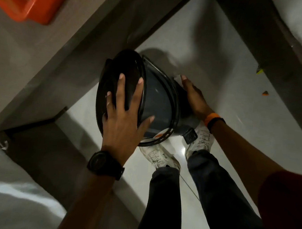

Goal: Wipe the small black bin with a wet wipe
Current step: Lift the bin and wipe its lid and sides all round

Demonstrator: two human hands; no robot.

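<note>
The small black bin (158, 104) is lifted above the floor, in front of my legs, with its lid (117, 79) swung open to the left. My left hand (125, 112) lies spread flat on the lid, thumb over the bin's rim. My right hand (193, 96) presses against the bin's outer right side. A small white bit, perhaps the wet wipe (176, 77), shows at my right fingertips; most of it is hidden. The bin's foot pedal (190, 135) sticks out at the bottom.
A grey-brown table edge (70, 44) runs diagonally on the left, with an orange tray (25, 1) on it. White cloth (5, 193) lies at the lower left. A dark beam (271, 42) crosses the upper right. My white shoes (161, 156) stand on the pale floor.
</note>
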